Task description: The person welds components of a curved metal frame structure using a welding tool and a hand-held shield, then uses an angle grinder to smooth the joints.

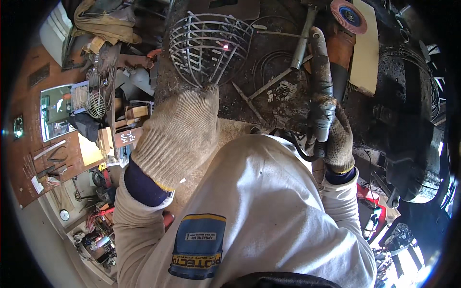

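Glowing spot [225,47] on barred metal cage [211,36]

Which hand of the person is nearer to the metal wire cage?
Left. The left hand is right at the lower edge of the wire cage; the right hand is farther away, to its lower right, gripping a dark tool.

Right hand [342,140] partly hidden behind taped handle [322,113]; glowing spot [225,47] perhaps blurred.

Bar cage [210,37] on bench [283,109], left hand [181,132] at its near end, chipping hammer [272,83] right of cage, electrode holder [322,86] in right hand [340,141], grinder [340,48] then board [366,55] farther right
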The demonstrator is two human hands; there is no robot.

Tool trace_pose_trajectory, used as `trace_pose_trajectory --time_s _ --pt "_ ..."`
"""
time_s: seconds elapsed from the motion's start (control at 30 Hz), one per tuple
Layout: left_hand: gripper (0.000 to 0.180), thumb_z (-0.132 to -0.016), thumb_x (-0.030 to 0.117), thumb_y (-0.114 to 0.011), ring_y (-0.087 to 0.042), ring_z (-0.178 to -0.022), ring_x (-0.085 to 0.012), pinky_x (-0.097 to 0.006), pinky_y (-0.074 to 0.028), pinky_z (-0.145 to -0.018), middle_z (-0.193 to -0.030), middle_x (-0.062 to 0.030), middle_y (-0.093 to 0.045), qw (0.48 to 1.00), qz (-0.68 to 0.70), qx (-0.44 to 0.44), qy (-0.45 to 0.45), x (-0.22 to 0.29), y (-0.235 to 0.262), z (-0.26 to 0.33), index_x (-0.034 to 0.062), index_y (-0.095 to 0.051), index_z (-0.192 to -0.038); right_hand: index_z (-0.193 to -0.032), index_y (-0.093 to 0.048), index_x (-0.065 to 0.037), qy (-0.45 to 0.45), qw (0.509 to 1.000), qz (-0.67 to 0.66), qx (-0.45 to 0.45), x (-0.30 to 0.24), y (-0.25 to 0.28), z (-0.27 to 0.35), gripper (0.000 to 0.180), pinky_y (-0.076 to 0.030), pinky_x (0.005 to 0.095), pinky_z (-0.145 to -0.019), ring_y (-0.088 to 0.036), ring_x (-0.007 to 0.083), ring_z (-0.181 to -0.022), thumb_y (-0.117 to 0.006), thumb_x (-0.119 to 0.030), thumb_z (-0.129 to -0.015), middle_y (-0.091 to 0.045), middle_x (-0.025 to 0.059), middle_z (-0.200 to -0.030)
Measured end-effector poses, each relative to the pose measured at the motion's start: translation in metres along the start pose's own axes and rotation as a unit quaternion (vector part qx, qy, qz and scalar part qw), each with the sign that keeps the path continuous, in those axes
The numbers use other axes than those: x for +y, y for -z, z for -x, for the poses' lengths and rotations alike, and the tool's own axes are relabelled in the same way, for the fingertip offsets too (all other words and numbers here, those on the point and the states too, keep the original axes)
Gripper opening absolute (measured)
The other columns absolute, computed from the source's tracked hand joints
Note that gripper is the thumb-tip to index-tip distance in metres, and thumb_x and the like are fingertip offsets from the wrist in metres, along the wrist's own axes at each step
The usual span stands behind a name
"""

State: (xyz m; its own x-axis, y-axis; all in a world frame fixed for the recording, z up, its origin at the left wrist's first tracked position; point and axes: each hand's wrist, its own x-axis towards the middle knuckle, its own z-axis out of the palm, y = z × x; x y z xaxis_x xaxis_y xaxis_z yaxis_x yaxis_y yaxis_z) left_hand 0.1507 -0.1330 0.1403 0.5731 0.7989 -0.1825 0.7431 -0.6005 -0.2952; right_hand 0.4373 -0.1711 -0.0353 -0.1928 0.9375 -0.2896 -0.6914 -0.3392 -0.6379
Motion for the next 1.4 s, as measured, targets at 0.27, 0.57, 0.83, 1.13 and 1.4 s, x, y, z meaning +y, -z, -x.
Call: trace_pose_trajectory --time_s 0.27,0.57,0.83,1.13,1.4 --pt "0.052 -0.085 0.015 -0.063 -0.065 -0.079 -0.0265 -0.038 -0.054 -0.063 -0.087 -0.0134 -0.059 0.999 0.005 -0.026 0.024 0.014 -0.008 0.005 -0.0038 -0.056 -0.133 -0.15 -0.04 0.0 0.003 0.999 0.028 0.035 -0.002 0.0 -0.005 0.052 -0.058 0.0312 -0.084 -0.068 0.018 -0.1 -0.058 -0.018 -0.104 -0.066 0.0119 -0.12" --pt "0.049 -0.083 0.015 -0.064 -0.063 -0.083 -0.0256 -0.037 -0.053 -0.067 -0.094 -0.014 -0.063 0.998 -0.03 0.016 -0.061 0.006 0.0 0.0 -0.0087 -0.06 -0.126 -0.15 -0.041 0.001 -0.015 1.0 -0.014 0.023 0.005 0.007 -0.008 0.051 -0.058 0.0318 -0.085 -0.068 0.0182 -0.099 -0.057 -0.016 -0.104 -0.066 0.0124 -0.12" --pt "0.045 -0.092 0.01 -0.064 -0.066 -0.092 -0.0276 -0.037 -0.056 -0.072 -0.108 -0.018 -0.067 0.998 0.036 -0.041 -0.027 0.002 -0.022 -0.005 -0.001 -0.056 -0.134 -0.146 -0.045 0.0 0.01 1.0 0.017 0.019 0.004 -0.002 -0.01 0.048 -0.057 0.0307 -0.084 -0.068 0.0176 -0.098 -0.057 -0.018 -0.104 -0.067 0.0112 -0.117" --pt "0.046 -0.097 0.01 -0.059 -0.07 -0.074 -0.0229 -0.035 -0.056 -0.066 -0.097 -0.0179 -0.068 0.854 0.474 -0.012 0.213 0.033 -0.044 -0.012 -0.0027 -0.048 -0.141 -0.148 -0.044 0.0 -0.006 0.999 0.032 0.018 0.002 -0.004 -0.017 0.051 -0.056 0.0305 -0.086 -0.068 0.018 -0.102 -0.057 -0.023 -0.105 -0.066 0.0117 -0.121" --pt "0.048 -0.097 0.008 -0.055 -0.068 -0.074 -0.0351 -0.044 -0.053 -0.073 -0.083 -0.0216 -0.067 0.908 0.389 0.002 0.155 0.032 -0.05 -0.007 -0.0048 -0.045 -0.142 -0.149 -0.042 0.001 -0.012 0.999 0.033 0.023 0.007 0.004 -0.018 0.052 -0.056 0.0301 -0.085 -0.067 0.017 -0.101 -0.056 -0.025 -0.105 -0.066 0.0109 -0.12"
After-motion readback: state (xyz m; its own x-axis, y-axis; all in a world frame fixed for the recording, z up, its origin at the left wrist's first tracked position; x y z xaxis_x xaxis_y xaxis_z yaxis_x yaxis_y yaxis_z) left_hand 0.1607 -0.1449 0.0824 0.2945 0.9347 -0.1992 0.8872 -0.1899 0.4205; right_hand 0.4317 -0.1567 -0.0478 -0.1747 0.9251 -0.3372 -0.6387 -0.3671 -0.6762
